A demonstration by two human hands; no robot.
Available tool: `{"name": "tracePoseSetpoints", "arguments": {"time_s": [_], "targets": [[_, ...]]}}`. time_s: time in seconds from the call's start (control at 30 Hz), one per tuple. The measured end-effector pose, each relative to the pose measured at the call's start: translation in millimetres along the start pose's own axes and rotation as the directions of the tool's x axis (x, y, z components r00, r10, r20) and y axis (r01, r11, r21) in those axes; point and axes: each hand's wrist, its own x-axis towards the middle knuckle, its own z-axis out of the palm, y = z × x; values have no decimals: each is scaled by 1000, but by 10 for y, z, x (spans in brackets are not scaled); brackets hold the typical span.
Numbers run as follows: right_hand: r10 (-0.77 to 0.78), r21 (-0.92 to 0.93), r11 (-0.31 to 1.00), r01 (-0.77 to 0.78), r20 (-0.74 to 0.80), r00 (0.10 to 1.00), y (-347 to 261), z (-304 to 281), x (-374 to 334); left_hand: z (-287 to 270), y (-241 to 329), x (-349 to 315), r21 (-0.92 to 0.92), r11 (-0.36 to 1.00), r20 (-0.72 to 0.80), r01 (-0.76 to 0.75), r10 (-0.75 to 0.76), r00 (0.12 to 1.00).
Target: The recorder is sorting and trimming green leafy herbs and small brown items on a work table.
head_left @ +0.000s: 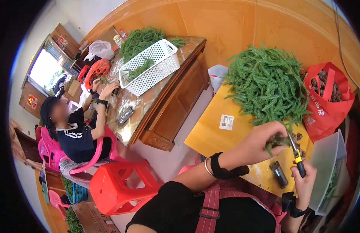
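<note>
Head view: left hand [261, 136] pinching dark-green feathery plant sprig [274, 143] over yellow flat worktop [207, 130]; right hand [305, 180] gripping slim metal tool with black-and-yellow handle [298, 160], tip beside sprig. Risk: a slip could nick left fingertips; loose pinch could drop sprig.

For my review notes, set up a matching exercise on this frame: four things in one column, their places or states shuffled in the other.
Column one
1. metal tool with black-and-yellow handles
2. small feathery green sprig
3. red bag with loop handles
4. white perforated plastic basket

Column two
A. standing on the brown wooden desk
B. held in the person's left hand
C. holding brown pine cones
D. held in the person's right hand

Pairs: 1-D, 2-B, 3-C, 4-A
</note>
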Motion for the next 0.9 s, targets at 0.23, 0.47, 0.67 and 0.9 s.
{"name": "tracePoseSetpoints", "arguments": {"time_s": [0.23,0.47,0.67,0.9], "targets": [[-14,-41,999,20,150,989,-321,-26,76,-95,-120,-93,-124,942,-5,312,-315,949],[-204,-2,979,205,115,972,-132,-123,79,-80,-97,-4,-487,653,213,580,-555,804],[-231,61,973,224,167,958,-131,-150,112,-131,-147,-41,-607,477,334,635,-572,749],[-262,76,965,252,204,943,-30,-158,154,-110,-190,-46,-641,421,378,643,-556,740]]}}
